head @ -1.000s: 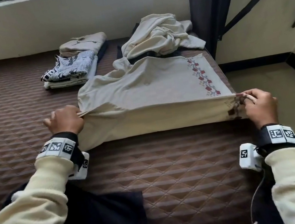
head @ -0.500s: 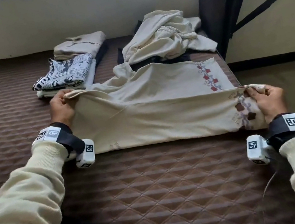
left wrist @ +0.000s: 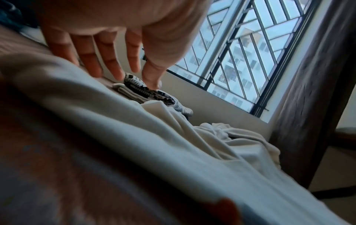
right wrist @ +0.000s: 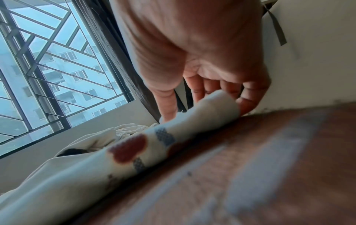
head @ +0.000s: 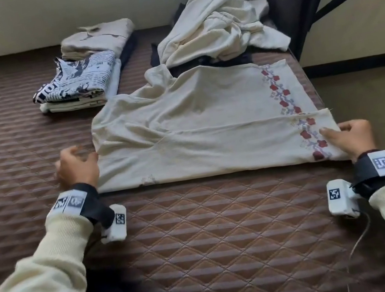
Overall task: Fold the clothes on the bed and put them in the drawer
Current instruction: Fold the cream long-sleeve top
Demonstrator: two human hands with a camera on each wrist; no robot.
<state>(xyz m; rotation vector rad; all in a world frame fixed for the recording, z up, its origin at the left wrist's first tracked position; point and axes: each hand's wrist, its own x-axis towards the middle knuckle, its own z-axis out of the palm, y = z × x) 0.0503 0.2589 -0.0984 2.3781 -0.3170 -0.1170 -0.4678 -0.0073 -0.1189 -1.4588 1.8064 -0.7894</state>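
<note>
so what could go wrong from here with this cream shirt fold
1. The right hand holds the cream embroidered shirt at the brown quilted mattress's right edge; that corner could slip over the side.
2. The left hand is open beside the shirt, so the folded flap may shift on that side.
3. The shirt's far end is bunched against the crumpled pile of cream clothes; another fold could trap wrinkles or drag that pile.

The head view is looking forward and down over the bed [head: 202,234] toward the far wall. Both wrist views are sitting low and very close to the mattress, looking along the fingers toward the barred window [left wrist: 250,53]. All three views are sharing the cream embroidered garment [head: 195,124] and the crumpled pile [head: 213,23].
</note>
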